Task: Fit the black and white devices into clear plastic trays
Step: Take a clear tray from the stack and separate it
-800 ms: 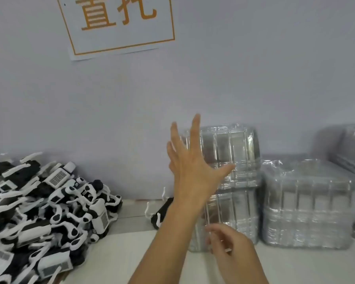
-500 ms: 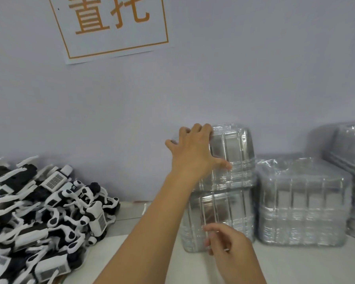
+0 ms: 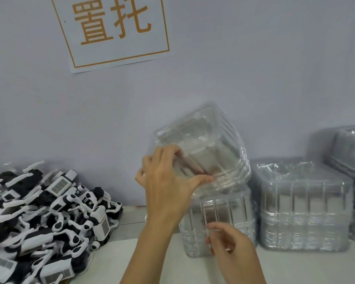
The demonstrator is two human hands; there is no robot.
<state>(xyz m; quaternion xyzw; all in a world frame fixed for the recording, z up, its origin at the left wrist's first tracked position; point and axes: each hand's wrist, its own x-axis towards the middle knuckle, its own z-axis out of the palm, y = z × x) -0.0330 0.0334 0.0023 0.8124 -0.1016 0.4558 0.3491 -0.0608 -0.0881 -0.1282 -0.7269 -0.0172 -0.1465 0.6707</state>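
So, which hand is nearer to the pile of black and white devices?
Left. The left hand grips the tilted tray bundle beside the pile of devices; the right hand is farther away.

Looks like a factory packing bench or workshop. Heaped black and white devices [image 3: 49, 218] with barcode labels at left, wrapped stacks of clear trays [image 3: 301, 206] along a plain wall, and a printed sign [image 3: 113, 29] in orange characters taped above.
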